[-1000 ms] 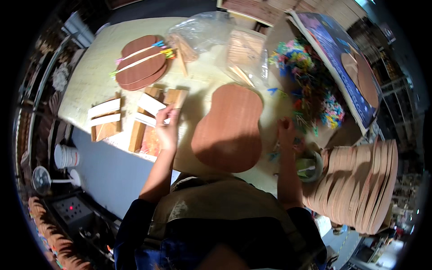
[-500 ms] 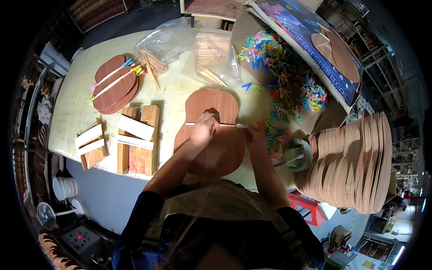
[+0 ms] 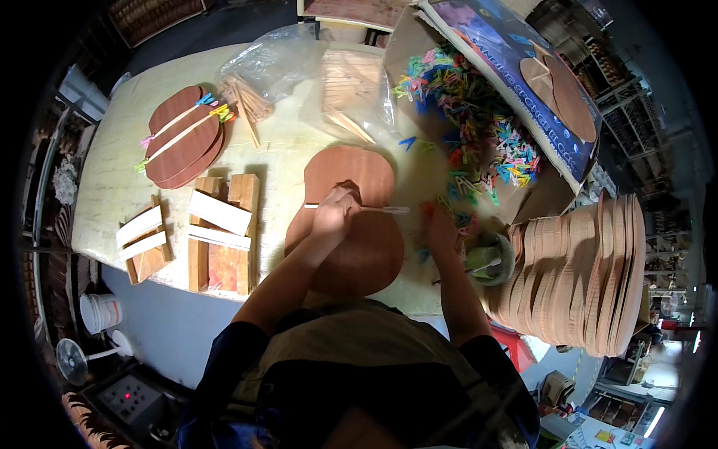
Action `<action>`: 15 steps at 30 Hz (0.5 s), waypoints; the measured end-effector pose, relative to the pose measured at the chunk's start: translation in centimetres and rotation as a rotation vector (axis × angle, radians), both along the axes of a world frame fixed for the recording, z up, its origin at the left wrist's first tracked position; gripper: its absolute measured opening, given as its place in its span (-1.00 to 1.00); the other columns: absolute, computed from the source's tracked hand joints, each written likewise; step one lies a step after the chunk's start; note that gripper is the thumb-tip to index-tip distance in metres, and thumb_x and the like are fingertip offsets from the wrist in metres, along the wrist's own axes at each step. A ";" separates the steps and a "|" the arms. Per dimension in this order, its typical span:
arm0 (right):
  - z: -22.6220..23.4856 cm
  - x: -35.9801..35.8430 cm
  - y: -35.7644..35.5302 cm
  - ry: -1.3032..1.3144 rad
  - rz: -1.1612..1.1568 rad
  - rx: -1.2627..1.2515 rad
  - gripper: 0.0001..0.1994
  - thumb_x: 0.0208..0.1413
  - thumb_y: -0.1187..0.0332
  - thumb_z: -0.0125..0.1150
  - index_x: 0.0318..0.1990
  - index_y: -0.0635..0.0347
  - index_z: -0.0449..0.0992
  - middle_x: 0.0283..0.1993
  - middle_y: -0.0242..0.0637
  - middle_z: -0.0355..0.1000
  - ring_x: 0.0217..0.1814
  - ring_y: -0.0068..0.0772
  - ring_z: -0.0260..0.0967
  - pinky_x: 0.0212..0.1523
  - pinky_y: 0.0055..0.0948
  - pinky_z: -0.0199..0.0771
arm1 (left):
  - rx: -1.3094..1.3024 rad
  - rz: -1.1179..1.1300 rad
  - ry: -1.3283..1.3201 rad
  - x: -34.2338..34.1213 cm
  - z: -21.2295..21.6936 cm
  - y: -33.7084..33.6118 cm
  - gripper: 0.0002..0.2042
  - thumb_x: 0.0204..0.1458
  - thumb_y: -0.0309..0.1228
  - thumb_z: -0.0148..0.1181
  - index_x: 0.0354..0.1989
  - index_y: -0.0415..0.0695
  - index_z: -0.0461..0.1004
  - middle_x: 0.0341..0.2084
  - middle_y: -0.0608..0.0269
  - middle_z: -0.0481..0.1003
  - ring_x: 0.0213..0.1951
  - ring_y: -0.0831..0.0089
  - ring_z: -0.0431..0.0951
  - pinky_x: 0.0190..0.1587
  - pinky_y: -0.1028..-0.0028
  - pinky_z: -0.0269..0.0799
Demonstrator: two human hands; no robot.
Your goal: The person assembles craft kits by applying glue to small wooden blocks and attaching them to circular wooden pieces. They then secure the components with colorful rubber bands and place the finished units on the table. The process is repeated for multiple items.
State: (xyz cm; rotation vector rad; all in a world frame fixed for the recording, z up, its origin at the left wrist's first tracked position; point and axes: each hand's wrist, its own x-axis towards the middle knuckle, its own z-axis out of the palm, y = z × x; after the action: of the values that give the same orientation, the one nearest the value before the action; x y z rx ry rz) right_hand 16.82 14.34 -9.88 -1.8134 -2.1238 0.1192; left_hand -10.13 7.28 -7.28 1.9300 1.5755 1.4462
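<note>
Left hand [image 3: 338,213] on pale strip [image 3: 375,209] across guitar-shaped panel [image 3: 374,243]; right hand [image 3: 440,224] at near-left edge of loose clothespins [image 3: 458,101].

Panel lies flat on table [image 3: 277,157] in front of person, strip crossing its waist, pale clip [image 3: 396,211] at strip's right end; left fingers bent down on strip, right fingers curled by the pins, well apart from left hand; can't tell if either is grasping, left fingertips hidden, right blurred. Far left: stacked panels [image 3: 202,159] with clipped strips. Left: wood blocks [image 3: 244,196] bearing white pieces [image 3: 219,212]. Far: bagged sticks [image 3: 351,78]. Right: bowl [image 3: 505,258] just beside upright panel stack [image 3: 576,273].
</note>
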 end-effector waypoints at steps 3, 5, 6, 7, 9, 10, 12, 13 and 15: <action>2.0 -0.9 1.7 0.245 0.095 -0.155 -0.71 0.10 0.18 0.15 -0.23 0.24 0.41 -0.30 -0.09 0.44 -0.27 -0.09 0.43 -0.26 -0.25 0.40 | -0.008 -0.011 0.011 -0.1 0.3 -0.2 -0.91 -0.22 -0.64 0.13 -0.55 -0.16 0.40 -0.39 0.13 0.44 -0.25 0.13 0.44 -0.21 0.29 0.38; 4.9 -3.9 2.9 0.423 0.210 -0.105 -0.72 0.08 0.18 0.16 -0.23 0.22 0.41 -0.30 -0.10 0.42 -0.28 -0.08 0.42 -0.26 -0.24 0.40 | -0.007 -0.023 0.008 -0.4 0.4 -0.2 -0.91 -0.21 -0.63 0.13 -0.55 -0.16 0.39 -0.38 0.12 0.44 -0.25 0.12 0.44 -0.20 0.29 0.37; 6.0 -5.5 3.2 0.428 0.282 -0.124 -0.73 0.06 0.20 0.17 -0.23 0.22 0.41 -0.28 -0.10 0.42 -0.28 -0.07 0.41 -0.26 -0.23 0.40 | -0.003 -0.033 0.001 -0.4 0.5 -0.1 -0.92 -0.20 -0.63 0.13 -0.56 -0.16 0.38 -0.38 0.12 0.43 -0.25 0.12 0.44 -0.19 0.29 0.37; 7.0 -7.2 3.4 0.433 0.355 -0.144 -0.73 0.03 0.22 0.19 -0.23 0.21 0.40 -0.26 -0.10 0.42 -0.28 -0.07 0.41 -0.26 -0.23 0.40 | 0.000 -0.042 -0.006 -0.4 0.6 -0.1 -0.92 -0.20 -0.63 0.12 -0.56 -0.16 0.38 -0.37 0.12 0.43 -0.25 0.12 0.44 -0.19 0.29 0.37; 7.1 -9.7 4.1 0.316 0.502 -0.049 -0.74 -0.03 0.27 0.23 -0.22 0.20 0.41 -0.26 -0.11 0.42 -0.28 -0.07 0.41 -0.26 -0.24 0.40 | 0.024 -0.048 -0.014 -0.5 0.5 0.0 -0.91 -0.20 -0.61 0.13 -0.57 -0.16 0.36 -0.39 0.13 0.43 -0.26 0.13 0.43 -0.19 0.30 0.37; 6.5 -10.6 4.6 0.195 0.571 0.067 -0.73 -0.06 0.31 0.24 -0.20 0.19 0.41 -0.26 -0.12 0.42 -0.29 -0.08 0.41 -0.27 -0.25 0.41 | 0.041 -0.052 -0.022 -0.4 0.9 0.0 -0.91 -0.20 -0.60 0.13 -0.57 -0.16 0.35 -0.40 0.13 0.43 -0.26 0.13 0.43 -0.19 0.30 0.37; 6.5 -12.3 5.0 0.146 0.669 0.134 -0.72 -0.10 0.33 0.27 -0.20 0.16 0.44 -0.28 -0.13 0.42 -0.28 -0.07 0.41 -0.27 -0.24 0.41 | 0.057 -0.039 0.007 -0.4 0.9 -0.1 -0.92 -0.21 -0.57 0.13 -0.57 -0.16 0.35 -0.39 0.14 0.43 -0.26 0.14 0.43 -0.18 0.30 0.37; 7.0 -13.2 4.9 0.219 0.700 0.080 -0.72 -0.11 0.32 0.28 -0.21 0.15 0.46 -0.30 -0.13 0.42 -0.27 -0.06 0.40 -0.26 -0.22 0.42 | 0.061 -0.028 0.010 -0.5 0.7 -0.2 -0.91 -0.22 -0.59 0.15 -0.56 -0.16 0.36 -0.38 0.14 0.44 -0.25 0.14 0.44 -0.16 0.29 0.37; 6.8 -14.3 5.6 0.272 0.753 -0.017 -0.72 -0.14 0.32 0.30 -0.21 0.13 0.49 -0.31 -0.13 0.42 -0.27 -0.01 0.40 -0.26 -0.19 0.42 | 0.065 -0.011 0.013 -0.5 0.3 -0.2 -0.89 -0.22 -0.62 0.19 -0.54 -0.16 0.38 -0.35 0.14 0.45 -0.23 0.14 0.45 -0.14 0.29 0.37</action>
State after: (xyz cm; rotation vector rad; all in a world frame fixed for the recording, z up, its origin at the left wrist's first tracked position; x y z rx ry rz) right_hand 2.50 19.94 -3.08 -0.8494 -2.4675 0.5279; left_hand -10.65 7.07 -6.97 1.9848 1.5397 1.5015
